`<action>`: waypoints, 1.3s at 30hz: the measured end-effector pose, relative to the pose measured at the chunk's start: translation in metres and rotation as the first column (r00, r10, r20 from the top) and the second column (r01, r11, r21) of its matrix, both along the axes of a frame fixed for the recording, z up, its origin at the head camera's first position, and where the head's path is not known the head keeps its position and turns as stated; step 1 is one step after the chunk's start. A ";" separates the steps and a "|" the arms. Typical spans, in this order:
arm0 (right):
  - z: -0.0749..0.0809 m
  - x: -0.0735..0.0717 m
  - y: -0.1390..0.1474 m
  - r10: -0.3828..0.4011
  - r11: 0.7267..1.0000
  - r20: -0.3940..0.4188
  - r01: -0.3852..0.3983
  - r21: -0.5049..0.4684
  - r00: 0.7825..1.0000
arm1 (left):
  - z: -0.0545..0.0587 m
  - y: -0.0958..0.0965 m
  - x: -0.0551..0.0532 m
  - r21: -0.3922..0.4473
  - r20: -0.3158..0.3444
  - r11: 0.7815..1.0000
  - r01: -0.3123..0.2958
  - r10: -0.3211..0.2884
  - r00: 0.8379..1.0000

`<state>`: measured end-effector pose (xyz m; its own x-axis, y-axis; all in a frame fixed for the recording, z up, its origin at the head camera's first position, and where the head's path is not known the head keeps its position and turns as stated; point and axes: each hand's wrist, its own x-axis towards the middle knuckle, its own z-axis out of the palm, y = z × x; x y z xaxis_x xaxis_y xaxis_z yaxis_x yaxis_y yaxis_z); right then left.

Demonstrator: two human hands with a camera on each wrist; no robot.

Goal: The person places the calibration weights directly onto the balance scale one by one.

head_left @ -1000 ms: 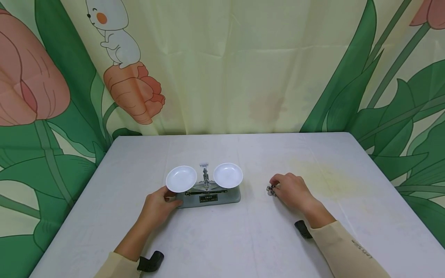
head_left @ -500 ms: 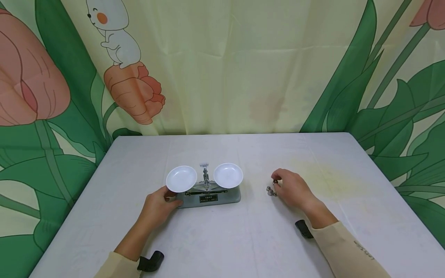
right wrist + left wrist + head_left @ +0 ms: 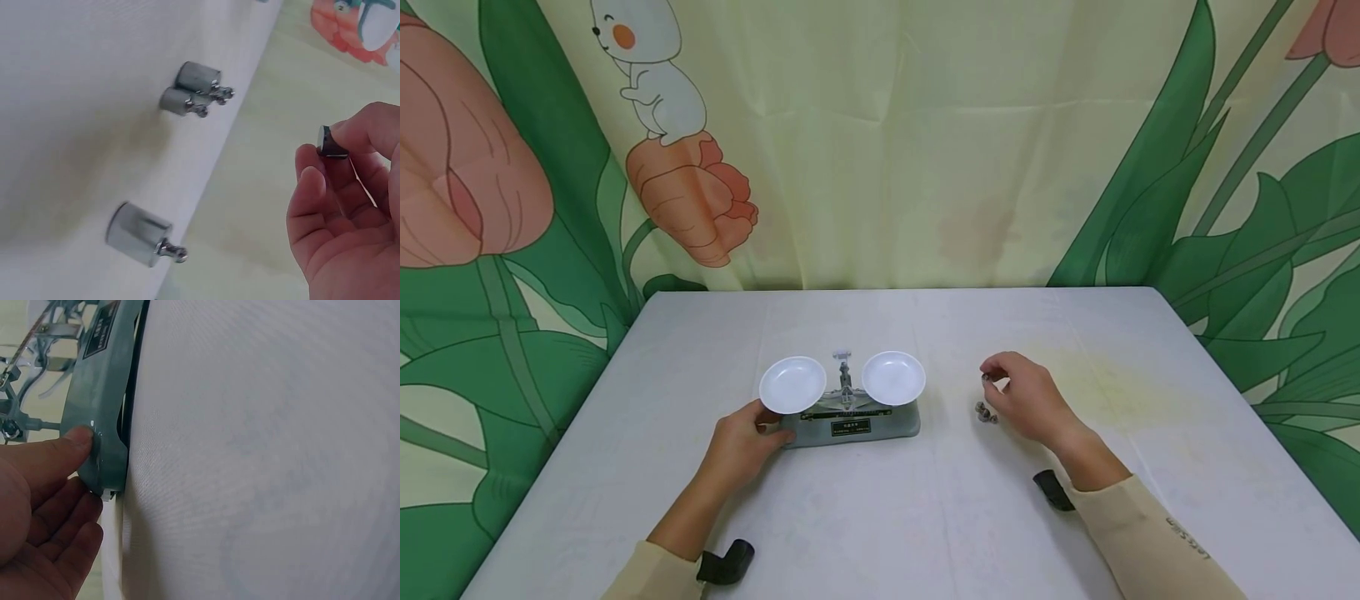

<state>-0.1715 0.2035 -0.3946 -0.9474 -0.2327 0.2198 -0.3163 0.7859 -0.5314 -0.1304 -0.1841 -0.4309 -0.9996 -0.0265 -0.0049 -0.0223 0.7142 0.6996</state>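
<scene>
Since half a second ago, the right hand [image 3: 1026, 400] has moved a little away from three metal weights [image 3: 982, 410]. Its fingers pinch one more small weight [image 3: 332, 144], which is held above the table [image 3: 910, 517]. Near this hand, two of the three stand close together on the table, and the larger one [image 3: 139, 232] stands apart. The left hand [image 3: 741, 450] grips with thumb and fingers the left end of the grey balance [image 3: 891, 423], which carries two white pans [image 3: 893, 378]. Behind the table hangs a printed curtain [image 3: 925, 167].
</scene>
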 end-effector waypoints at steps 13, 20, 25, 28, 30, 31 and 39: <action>0.023 0.004 -0.021 0.072 0.993 -0.128 -0.083 -0.084 0.989 | 0.001 0.000 0.000 0.000 0.007 1.000 -0.004 0.004 1.000; 0.030 -0.003 -0.041 0.136 0.980 -0.159 -0.157 -0.125 0.978 | 0.001 0.000 0.000 -0.005 0.004 1.000 -0.001 0.001 1.000; 0.034 -0.007 -0.056 0.142 0.980 -0.094 -0.153 -0.124 0.985 | 0.001 0.000 0.000 -0.016 -0.012 1.000 0.011 -0.012 1.000; 0.035 -0.011 -0.064 0.149 0.981 -0.053 -0.154 -0.120 0.987 | 0.001 -0.001 0.000 -0.017 -0.016 1.000 0.016 -0.017 1.000; 0.036 -0.014 -0.069 0.162 0.978 -0.043 -0.167 -0.123 0.986 | 0.002 -0.001 0.001 -0.014 -0.019 1.000 0.020 -0.020 1.000; 0.036 -0.015 -0.071 0.169 0.977 -0.039 -0.172 -0.122 0.985 | 0.002 -0.001 0.001 -0.013 -0.020 1.000 0.022 -0.022 1.000; 0.035 -0.022 -0.086 0.203 0.974 0.005 -0.202 -0.099 0.979 | 0.001 0.000 0.001 -0.010 -0.025 1.000 0.021 -0.021 0.999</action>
